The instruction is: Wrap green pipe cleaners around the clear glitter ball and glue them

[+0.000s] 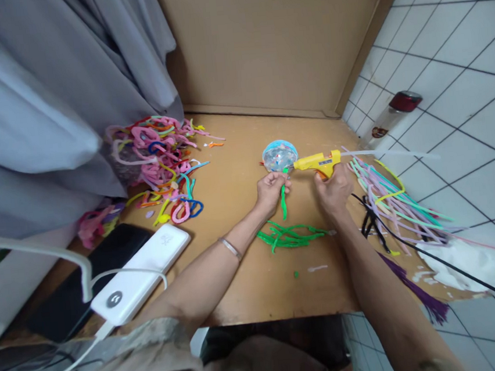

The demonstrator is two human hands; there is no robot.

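My right hand (334, 190) is wrapped round the handle of a yellow hot glue gun (315, 162), with a long pale glue stick (384, 153) running out of its back. The gun's nozzle points left and meets the top of a green pipe cleaner piece (283, 200). That piece is pinched in the fingers of my left hand (273, 192) and hangs down below them. Whether the nozzle touches it I cannot tell. Just behind sits a small round clear container (279, 154) with a light blue rim. Several green pipe cleaners (291, 236) lie in a loose pile nearer to me.
Tangled colourful pipe cleaners (161, 159) heap at the left by a grey curtain (62, 81). A white power bank (142, 274) rests over a black device (102, 275). Pastel pipe cleaners (397, 194), a black cable (433, 252), purple strands (415, 286) and white tissue (460, 261) lie right.
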